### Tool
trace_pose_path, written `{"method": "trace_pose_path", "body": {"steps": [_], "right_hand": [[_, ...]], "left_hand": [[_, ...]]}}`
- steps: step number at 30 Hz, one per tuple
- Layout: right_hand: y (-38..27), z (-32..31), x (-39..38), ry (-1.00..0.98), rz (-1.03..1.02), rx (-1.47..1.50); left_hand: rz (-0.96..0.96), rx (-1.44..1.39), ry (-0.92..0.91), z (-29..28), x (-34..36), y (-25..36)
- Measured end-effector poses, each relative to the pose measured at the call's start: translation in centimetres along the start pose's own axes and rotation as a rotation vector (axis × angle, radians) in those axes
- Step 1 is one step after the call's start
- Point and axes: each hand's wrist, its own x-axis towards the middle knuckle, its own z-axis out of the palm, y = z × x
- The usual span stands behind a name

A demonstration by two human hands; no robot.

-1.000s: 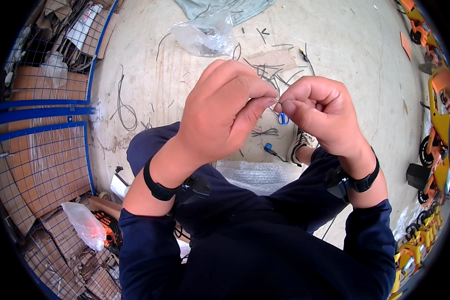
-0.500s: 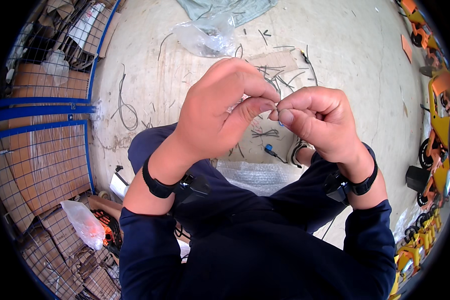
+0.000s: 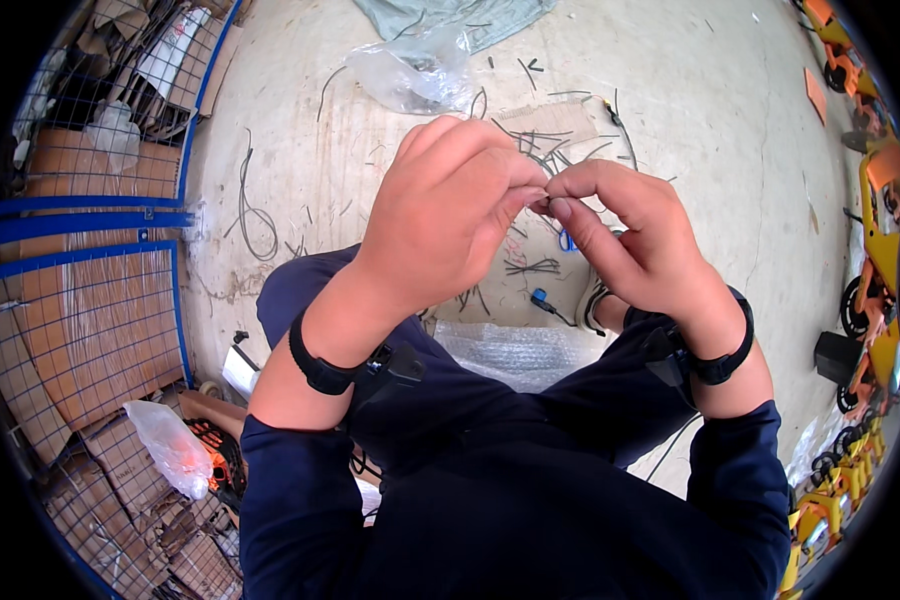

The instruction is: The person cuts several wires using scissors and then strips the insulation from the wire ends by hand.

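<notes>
While the left hand (image 3: 438,220) keeps its thumb and forefinger closed at the tips, the right hand (image 3: 652,236) meets it in a similar pinch, tip to tip. Between the fingertips, above the floor (image 3: 705,115), is a small dark piece (image 3: 542,203), mostly covered and too small to identify. Short wires (image 3: 532,267) lie scattered below; a blue connector (image 3: 540,297) lies near the shoe (image 3: 592,302), with bubble wrap (image 3: 510,355) between the legs and a clear bag (image 3: 420,82) farther off.
</notes>
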Motion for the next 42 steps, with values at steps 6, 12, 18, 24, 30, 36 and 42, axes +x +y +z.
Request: {"method": "trace_pose_path", "body": {"steps": [6,12,18,24,30,36,42], "right_hand": [[-0.3,0.5,0.2,-0.006,0.051,-0.079],[-1.8,0.2,0.0,-0.062,0.349,0.077],[-1.9,0.3,-0.2,-0.01,0.331,0.262],[-1.6,1.0,-0.4,0.01,0.29,0.375],[-1.2,0.2,0.0,-0.081,0.287,0.406],[-0.8,-0.3,0.0,-0.063,0.432,0.55],[-0.6,0.2,-0.1,0.04,0.441,0.532]], "left_hand": [[0.04,0.082,0.002,0.4,-0.1,-0.1],[0.033,0.045,0.036,0.1,0.0,0.1],[0.011,-0.083,0.061,-0.3,0.1,0.1],[0.022,-0.074,0.038,-1.0,0.3,0.4],[-0.125,-0.167,-0.04,-0.9,-0.2,0.1],[-0.387,-0.236,0.134,0.2,-0.3,0.2],[-0.111,-0.014,-0.047,-0.4,-0.2,0.9]]}}
